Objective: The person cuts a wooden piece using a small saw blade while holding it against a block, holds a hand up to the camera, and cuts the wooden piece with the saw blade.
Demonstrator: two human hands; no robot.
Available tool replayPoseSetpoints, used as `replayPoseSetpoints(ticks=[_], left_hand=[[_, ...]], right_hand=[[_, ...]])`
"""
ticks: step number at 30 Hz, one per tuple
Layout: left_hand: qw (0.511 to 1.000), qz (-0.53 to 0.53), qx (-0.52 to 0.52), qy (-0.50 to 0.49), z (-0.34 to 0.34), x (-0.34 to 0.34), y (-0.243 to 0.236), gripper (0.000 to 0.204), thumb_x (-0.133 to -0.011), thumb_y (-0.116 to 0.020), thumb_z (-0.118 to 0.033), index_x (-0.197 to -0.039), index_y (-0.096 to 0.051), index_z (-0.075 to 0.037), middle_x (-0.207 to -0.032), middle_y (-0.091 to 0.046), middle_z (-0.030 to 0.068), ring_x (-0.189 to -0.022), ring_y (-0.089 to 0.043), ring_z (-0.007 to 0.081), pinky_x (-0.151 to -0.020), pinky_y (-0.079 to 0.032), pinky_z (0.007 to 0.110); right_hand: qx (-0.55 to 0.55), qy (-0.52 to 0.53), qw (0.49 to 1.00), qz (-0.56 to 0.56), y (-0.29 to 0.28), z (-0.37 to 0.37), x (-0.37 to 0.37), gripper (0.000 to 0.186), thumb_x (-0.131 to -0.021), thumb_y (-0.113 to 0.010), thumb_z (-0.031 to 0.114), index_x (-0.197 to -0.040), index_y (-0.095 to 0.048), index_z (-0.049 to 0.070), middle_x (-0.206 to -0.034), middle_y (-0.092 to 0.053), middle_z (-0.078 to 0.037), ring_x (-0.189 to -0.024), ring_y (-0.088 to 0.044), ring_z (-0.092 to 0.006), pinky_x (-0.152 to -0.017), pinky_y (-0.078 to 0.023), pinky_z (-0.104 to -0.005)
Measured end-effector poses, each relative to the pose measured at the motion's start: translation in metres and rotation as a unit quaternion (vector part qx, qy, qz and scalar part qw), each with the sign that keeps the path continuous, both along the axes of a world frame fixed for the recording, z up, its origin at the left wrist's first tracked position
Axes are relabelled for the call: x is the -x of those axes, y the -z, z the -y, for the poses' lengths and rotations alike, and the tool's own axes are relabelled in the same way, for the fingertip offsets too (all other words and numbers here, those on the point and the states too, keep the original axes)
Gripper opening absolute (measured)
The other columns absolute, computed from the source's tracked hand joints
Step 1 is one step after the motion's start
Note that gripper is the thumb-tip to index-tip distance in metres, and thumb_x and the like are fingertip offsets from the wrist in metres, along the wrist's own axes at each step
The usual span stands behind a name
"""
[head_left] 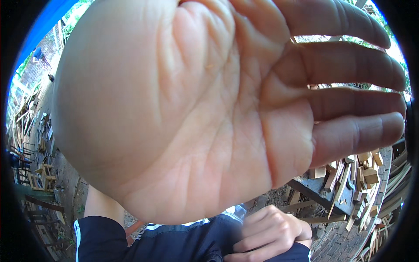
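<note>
My left hand (pixel 209 109) fills most of the head view, very close, with its palm turned toward me. Its four fingers point right and stand apart, and the hand holds nothing; the thumb is mostly cut off at the top. Below it, at the lower middle, my right hand (pixel 270 231) lies over my dark clothing (pixel 183 240) with white stripes. The fingers of that hand are loosely bent and point left, and no object shows in them. Its thumb is hidden. Something clear and shiny (pixel 236 211) shows just beside the right hand.
On the right, many short cut wood pieces (pixel 366 174) lie piled on and around a dark slab (pixel 321 198). Long thin strips (pixel 395 205) lie along the right rim. More wooden pieces and frames (pixel 43 177) are at the left. A blue sheet (pixel 46 28) hangs at the upper left.
</note>
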State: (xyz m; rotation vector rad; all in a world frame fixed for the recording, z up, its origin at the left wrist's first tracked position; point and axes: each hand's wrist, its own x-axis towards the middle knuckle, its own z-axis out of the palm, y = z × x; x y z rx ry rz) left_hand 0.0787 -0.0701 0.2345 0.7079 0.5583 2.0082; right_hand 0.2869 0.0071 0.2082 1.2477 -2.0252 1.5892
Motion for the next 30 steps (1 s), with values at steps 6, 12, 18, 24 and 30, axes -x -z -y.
replayPoseSetpoints(ticks=[6, 12, 18, 24, 30], left_hand=[[0.999, -0.008, 0.010, -0.043, 0.013, 0.007, 0.007, 0.066, -0.102, -0.022, -0.048, -0.136, -0.042, 0.005, -0.135, -0.048, 0.0261, -0.124, -0.050, 0.0345, -0.107, -0.040, 0.045], [0.997, -0.012, 0.025, -0.070, 0.020, 0.010, 0.012, 0.066, -0.102, -0.022, -0.047, -0.136, -0.042, 0.005, -0.134, -0.049, 0.0258, -0.124, -0.050, 0.0341, -0.107, -0.040, 0.045], [0.995, -0.013, 0.037, -0.088, 0.024, 0.014, 0.017, 0.065, -0.102, -0.023, -0.047, -0.135, -0.043, 0.005, -0.134, -0.049, 0.0255, -0.123, -0.050, 0.0338, -0.107, -0.041, 0.044], [0.994, -0.008, 0.051, -0.097, 0.024, 0.014, 0.022, 0.065, -0.102, -0.023, -0.047, -0.135, -0.043, 0.005, -0.134, -0.050, 0.0253, -0.123, -0.051, 0.0334, -0.107, -0.041, 0.044], [0.990, -0.025, 0.069, -0.121, 0.031, 0.016, 0.018, 0.064, -0.102, -0.023, -0.046, -0.135, -0.043, 0.005, -0.133, -0.050, 0.0250, -0.123, -0.051, 0.0330, -0.106, -0.041, 0.044]], right_hand=[[0.274, -0.170, 0.942, 0.094, 0.019, -0.012, -0.007, 0.040, -0.097, -0.050, 0.022, -0.071, -0.072, 0.001, -0.068, -0.067, -0.010, -0.039, -0.049, -0.0093, -0.038, -0.025, -0.0248], [0.155, -0.337, 0.915, 0.161, 0.031, -0.025, -0.009, 0.049, -0.102, -0.038, 0.033, -0.084, -0.073, 0.002, -0.083, -0.069, -0.011, -0.046, -0.056, -0.0120, -0.039, -0.037, -0.0255], [0.135, -0.354, 0.883, 0.277, 0.050, -0.040, -0.028, 0.030, -0.095, -0.056, 0.026, -0.088, -0.072, 0.002, -0.082, -0.069, -0.012, -0.055, -0.064, -0.0221, -0.042, -0.045, -0.0293], [0.143, -0.349, 0.904, 0.200, 0.054, -0.047, -0.011, 0.023, -0.095, -0.051, 0.006, -0.085, -0.065, -0.010, -0.081, -0.065, -0.021, -0.048, -0.057, -0.0224, -0.042, -0.042, -0.0307], [0.202, -0.345, 0.905, 0.143, 0.053, -0.031, 0.021, 0.025, -0.094, -0.053, 0.007, -0.082, -0.069, -0.008, -0.080, -0.066, -0.026, -0.047, -0.057, -0.0222, -0.040, -0.040, -0.0287]])
